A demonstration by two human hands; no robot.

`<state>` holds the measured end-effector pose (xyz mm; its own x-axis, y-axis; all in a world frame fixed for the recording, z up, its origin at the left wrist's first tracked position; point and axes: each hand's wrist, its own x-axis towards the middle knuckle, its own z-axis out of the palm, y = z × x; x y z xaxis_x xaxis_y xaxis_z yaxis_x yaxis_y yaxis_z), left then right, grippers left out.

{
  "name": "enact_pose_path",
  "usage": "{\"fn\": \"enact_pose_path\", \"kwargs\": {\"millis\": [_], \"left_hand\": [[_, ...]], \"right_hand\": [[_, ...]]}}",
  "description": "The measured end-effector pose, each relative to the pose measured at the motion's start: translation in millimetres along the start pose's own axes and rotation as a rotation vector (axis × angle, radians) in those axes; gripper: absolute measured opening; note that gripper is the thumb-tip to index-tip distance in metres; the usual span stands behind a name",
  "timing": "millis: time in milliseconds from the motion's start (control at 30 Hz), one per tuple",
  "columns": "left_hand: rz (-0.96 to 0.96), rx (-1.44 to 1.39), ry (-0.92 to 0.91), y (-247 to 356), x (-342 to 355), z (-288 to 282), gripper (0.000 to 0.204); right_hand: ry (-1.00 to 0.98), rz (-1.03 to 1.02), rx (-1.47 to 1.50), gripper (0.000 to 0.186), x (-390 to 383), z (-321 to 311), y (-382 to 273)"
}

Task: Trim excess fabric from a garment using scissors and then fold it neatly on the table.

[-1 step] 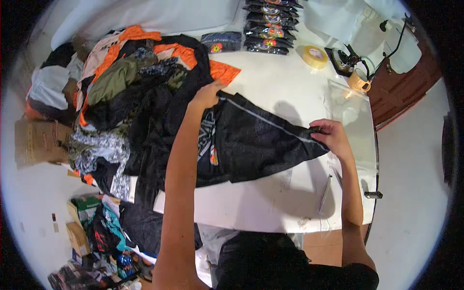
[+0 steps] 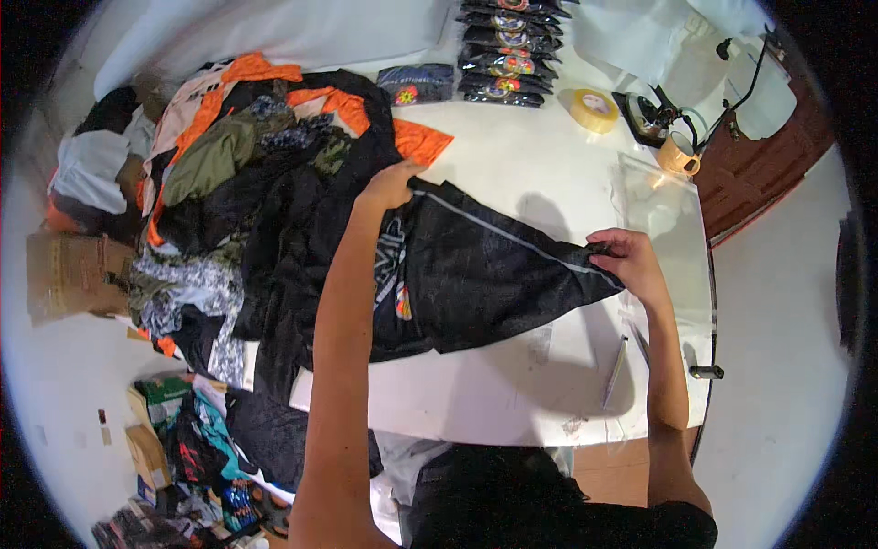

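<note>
Black garment with a thin grey stripe lies spread on the white tabletop between the two hands, stretched from one to the other. The left hand is closed on its upper edge, just beside a heap of black, orange and olive clothes on its outer side, while the right hand pinches the garment's narrow end with fingers curled shut. Beyond the right hand sit a roll of yellow tape and a row of packed dark items, well apart from it; a clear plastic bag lies just beside it.
</note>
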<state>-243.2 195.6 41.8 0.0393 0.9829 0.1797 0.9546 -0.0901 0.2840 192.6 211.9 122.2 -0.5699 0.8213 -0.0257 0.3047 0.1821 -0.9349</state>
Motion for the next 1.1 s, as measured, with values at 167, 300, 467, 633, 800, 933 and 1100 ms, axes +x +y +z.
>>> {"fn": "enact_pose_path", "kwargs": {"millis": [167, 300, 467, 633, 800, 933, 1100], "left_hand": [[-0.283, 0.241, -0.421, -19, 24, -10, 0.039], [-0.310, 0.307, -0.385, -34, 9, -76, 0.033], [-0.350, 0.496, 0.055, -60, -40, -181, 0.035], [-0.604, 0.724, 0.440, -62, -97, -290, 0.029], [-0.892, -0.547, 0.685, -36, -149, -369, 0.031], [-0.524, -1.285, 0.807, -16, -161, -392, 0.038], [-0.362, -1.292, 1.000, -2, -147, -437, 0.038]], "right_hand": [[0.139, -0.028, -0.204, 0.020, 17, -18, -6], [0.441, -0.178, -0.551, 0.013, 36, -31, -18], [0.601, -0.498, -0.755, 0.013, 95, -53, -68], [0.729, -0.721, -0.659, 0.018, 137, -93, -135], [0.774, -0.705, -0.701, 0.022, 153, -130, -199], [0.740, -0.683, -0.768, 0.027, 156, -139, -243], [0.937, -0.788, -0.743, 0.019, 133, -138, -288]]}}
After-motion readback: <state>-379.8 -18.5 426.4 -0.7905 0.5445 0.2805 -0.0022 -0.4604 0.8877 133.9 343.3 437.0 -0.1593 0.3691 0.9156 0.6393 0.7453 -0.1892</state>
